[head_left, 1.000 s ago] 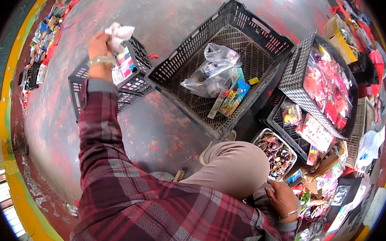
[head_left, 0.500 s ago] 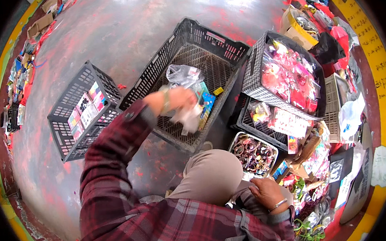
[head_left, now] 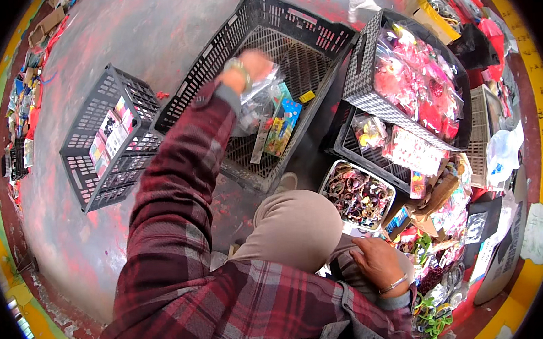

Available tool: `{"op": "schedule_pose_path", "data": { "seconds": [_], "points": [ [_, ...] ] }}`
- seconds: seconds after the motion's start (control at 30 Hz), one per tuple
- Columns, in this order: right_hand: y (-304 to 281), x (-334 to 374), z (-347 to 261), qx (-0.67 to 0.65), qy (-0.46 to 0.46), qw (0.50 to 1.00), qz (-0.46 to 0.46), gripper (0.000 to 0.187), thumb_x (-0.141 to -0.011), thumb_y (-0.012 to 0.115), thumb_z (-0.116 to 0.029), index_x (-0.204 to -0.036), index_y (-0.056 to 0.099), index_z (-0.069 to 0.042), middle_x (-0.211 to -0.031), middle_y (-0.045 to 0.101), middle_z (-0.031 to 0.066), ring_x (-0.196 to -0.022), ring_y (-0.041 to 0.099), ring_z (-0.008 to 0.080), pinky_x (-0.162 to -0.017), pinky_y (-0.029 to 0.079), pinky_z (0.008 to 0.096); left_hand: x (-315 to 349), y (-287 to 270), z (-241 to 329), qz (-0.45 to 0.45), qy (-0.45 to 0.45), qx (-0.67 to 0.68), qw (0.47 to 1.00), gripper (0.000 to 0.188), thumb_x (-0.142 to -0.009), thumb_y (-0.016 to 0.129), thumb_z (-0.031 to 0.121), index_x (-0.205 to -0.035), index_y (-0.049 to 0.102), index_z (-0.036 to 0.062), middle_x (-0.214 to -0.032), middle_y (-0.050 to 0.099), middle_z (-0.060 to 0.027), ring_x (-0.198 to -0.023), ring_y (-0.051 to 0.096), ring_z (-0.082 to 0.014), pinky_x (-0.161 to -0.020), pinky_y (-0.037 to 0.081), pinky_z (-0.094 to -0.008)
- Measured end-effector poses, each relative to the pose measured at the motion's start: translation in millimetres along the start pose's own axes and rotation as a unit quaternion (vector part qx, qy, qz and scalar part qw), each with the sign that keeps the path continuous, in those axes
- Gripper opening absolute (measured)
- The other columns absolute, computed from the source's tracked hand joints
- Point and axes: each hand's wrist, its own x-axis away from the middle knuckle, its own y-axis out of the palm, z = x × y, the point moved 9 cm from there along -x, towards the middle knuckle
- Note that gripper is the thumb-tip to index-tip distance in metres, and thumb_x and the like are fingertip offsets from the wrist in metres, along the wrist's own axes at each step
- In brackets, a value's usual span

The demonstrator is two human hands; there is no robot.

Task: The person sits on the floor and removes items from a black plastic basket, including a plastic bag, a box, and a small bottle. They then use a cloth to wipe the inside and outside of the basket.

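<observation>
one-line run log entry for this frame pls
left hand: over large black crate, at clear bags | right hand: resting by thigh, empty | small black crate: apart, left

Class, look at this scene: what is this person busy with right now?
A person in a plaid shirt crouches among crates of small packaged goods. The left hand reaches into the large black crate, over a clear plastic bag and colourful packets. The right hand rests low beside a tray of bangles.

Maroon plaid sleeves, beige trousers (wrist bracelets)
</observation>
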Motion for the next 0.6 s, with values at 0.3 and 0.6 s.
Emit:
{"op": "schedule_pose_path", "data": {
  "seconds": [0.3, 0.6],
  "points": [
    [-4, -1, 8, -0.025, 0.001, 1.0, 0.0, 0.024, -0.076, 0.061, -0.017, -0.096, 0.056, -0.004, -0.08, 0.059, 0.0154, -0.079, 0.055, 0.0334, -0.069, 0.043, 0.0415, 116, 264, 144, -0.444, -0.043, 0.126, 0.886, 0.033, -0.083, 0.052, 0.031, -0.104, 0.063, 0.0086, -0.11, 0.06, -0.0107, -0.096, 0.058, -0.0319, -0.082, 0.046, -0.0402],
    [-6, -6, 7, -0.041, -0.02, 0.999, 0.01, 0.025, -0.075, 0.062, -0.015, -0.096, 0.056, -0.003, -0.082, 0.059, 0.0154, -0.079, 0.055, 0.0334, -0.069, 0.043, 0.0412, 109, 260, 97, -0.169, -0.088, 0.305, 0.933, 0.034, -0.082, 0.053, 0.034, -0.099, 0.064, 0.0067, -0.106, 0.061, -0.0127, -0.099, 0.056, -0.0291, -0.085, 0.045, -0.0382]
  ]
}}
